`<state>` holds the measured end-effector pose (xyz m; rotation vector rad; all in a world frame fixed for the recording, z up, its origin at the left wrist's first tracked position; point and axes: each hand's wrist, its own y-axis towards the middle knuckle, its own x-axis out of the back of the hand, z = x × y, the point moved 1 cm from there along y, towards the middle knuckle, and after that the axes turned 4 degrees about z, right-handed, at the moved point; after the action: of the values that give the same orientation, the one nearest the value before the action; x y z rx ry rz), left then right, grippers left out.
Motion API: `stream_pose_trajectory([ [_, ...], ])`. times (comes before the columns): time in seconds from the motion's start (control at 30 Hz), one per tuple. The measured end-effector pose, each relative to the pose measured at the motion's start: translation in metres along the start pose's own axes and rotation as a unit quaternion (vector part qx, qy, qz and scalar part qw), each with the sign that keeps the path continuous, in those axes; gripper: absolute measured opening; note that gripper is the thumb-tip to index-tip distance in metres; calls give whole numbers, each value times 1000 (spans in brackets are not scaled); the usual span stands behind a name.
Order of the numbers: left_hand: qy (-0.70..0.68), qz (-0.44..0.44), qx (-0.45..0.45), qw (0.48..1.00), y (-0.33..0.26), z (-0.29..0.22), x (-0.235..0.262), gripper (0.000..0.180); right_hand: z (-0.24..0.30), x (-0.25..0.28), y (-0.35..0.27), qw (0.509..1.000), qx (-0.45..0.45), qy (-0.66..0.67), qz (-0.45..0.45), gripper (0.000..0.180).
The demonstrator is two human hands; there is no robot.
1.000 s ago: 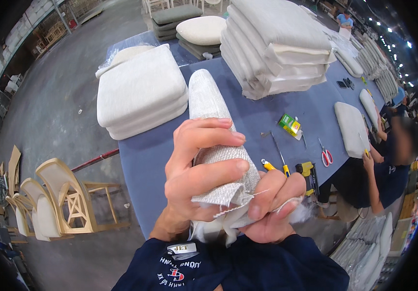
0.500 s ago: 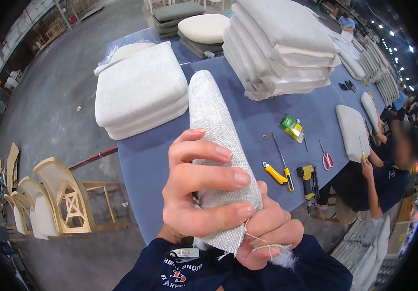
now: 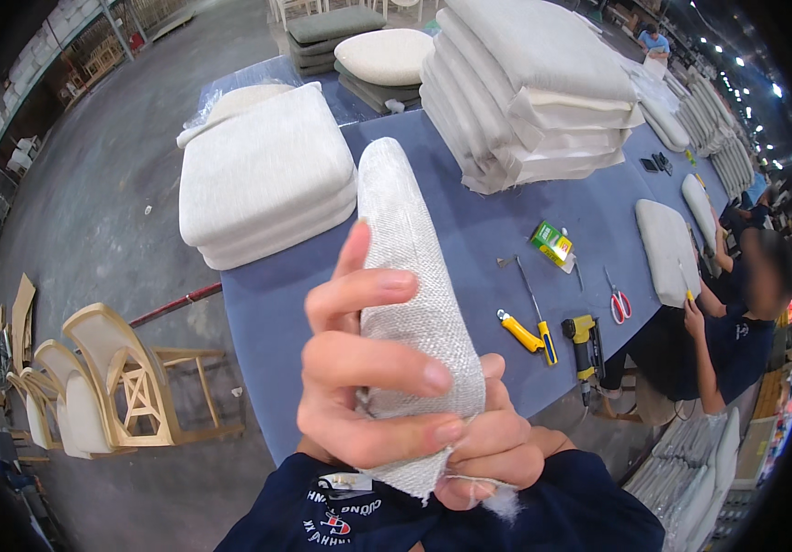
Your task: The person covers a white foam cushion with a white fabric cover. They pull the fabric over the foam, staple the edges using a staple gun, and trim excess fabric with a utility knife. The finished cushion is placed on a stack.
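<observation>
- Since the earlier frames you have pulled the white woven cushion cover (image 3: 414, 304) closer and stood it more upright; your right fingers have slid down to its bottom corner.
- Your left hand (image 3: 364, 377) wraps the lower half of the cover from the left, the fingers curled across the fabric and clamped on it, the thumb pointing up along its left edge.
- Your right hand (image 3: 493, 446) sits low on the right, partly behind the cover, its fingers closed on the bottom hem, where a tuft of white stuffing (image 3: 504, 501) and a loose thread hang out.
- You hold the cover in the air above the near edge of the blue tabletop (image 3: 470, 230); its rounded top end reaches toward the middle of the tabletop.
- At the tabletop's left edge lies a stack of white seat cushions (image 3: 263, 175); at its far edge a taller, leaning stack of pale cushions (image 3: 534, 83).
- Toward the right of the tabletop lie a small green and yellow box (image 3: 551, 242), a thin metal tool (image 3: 529, 290), a yellow-handled knife (image 3: 520, 331), a yellow and black staple gun (image 3: 584, 340) and red-handled scissors (image 3: 619, 302).
- A single pale cushion (image 3: 667, 248) lies at the right edge, where a seated person in a dark shirt (image 3: 732, 340) is at work.
- On the floor to your left stand stacked pale wooden chairs (image 3: 111, 377).
</observation>
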<state>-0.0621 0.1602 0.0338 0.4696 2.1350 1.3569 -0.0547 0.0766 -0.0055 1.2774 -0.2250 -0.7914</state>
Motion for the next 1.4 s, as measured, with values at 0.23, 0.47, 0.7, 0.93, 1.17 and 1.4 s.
stream_pose_trajectory([
  [0.23, -58, 57, -30, 996, 0, 14, 14, 44, 9, 27, 20, 988, -69, -45, 134, 12],
  [0.47, -215, 176, 102, 955, 6, 5, 49, 31, 14, 20, 32, 978, -22, -150, 141, 11],
  [0.7, -172, 255, 332, 892, 77, -19, 55, 65, 19, 31, 29, 976, 14, -173, 130, 30],
  [0.93, 10, 496, 215, 841, 61, -29, 24, 56, 26, 38, 20, 972, 23, -180, 150, 32],
  [1.17, 22, 497, 194, 846, 52, -29, 18, 42, 32, 58, 23, 953, -23, -207, 220, 27],
  [1.4, 22, 475, 146, 868, 48, -24, 14, 29, 50, 86, 8, 978, -49, 172, -108, 50],
])
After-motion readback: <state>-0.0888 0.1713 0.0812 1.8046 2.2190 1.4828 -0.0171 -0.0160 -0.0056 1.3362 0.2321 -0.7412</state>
